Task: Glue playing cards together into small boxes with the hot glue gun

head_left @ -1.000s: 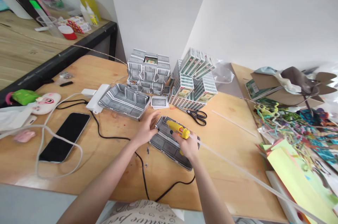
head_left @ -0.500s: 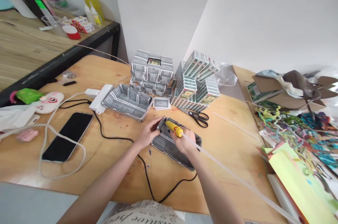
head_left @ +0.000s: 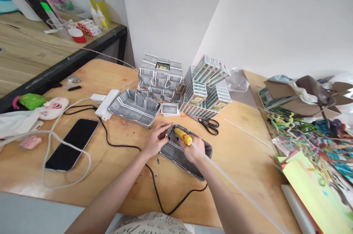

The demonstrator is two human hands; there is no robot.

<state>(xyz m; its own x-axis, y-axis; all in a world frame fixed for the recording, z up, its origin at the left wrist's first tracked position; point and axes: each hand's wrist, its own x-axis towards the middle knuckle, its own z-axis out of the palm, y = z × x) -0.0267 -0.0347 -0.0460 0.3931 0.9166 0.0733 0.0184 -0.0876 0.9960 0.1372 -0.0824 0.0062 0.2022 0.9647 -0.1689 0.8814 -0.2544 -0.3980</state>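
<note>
My right hand (head_left: 194, 150) is closed round a yellow hot glue gun (head_left: 182, 135), with a long clear glue stick (head_left: 234, 182) trailing from its back end. The gun's front points into the far left corner of a shallow tray made of playing cards (head_left: 176, 155). My left hand (head_left: 158, 140) grips that tray's left end wall, fingers over its edge and thumb at the near side. The gun's nozzle tip is hidden in the corner. A second playing-card tray (head_left: 135, 107) lies behind, beside a small stack of cards (head_left: 170, 109).
At the back stand a playing-card box (head_left: 160, 75) and stacked card packs (head_left: 205, 87). Black scissors (head_left: 209, 125) and a loose glue stick (head_left: 246, 132) lie to the right. A phone (head_left: 73, 145), a white power strip (head_left: 108, 104) and a black cord (head_left: 154, 178) occupy the left and front.
The whole view shifts slightly right and down. Both hands keep their places on the tray and the glue gun, with little visible movement.
</note>
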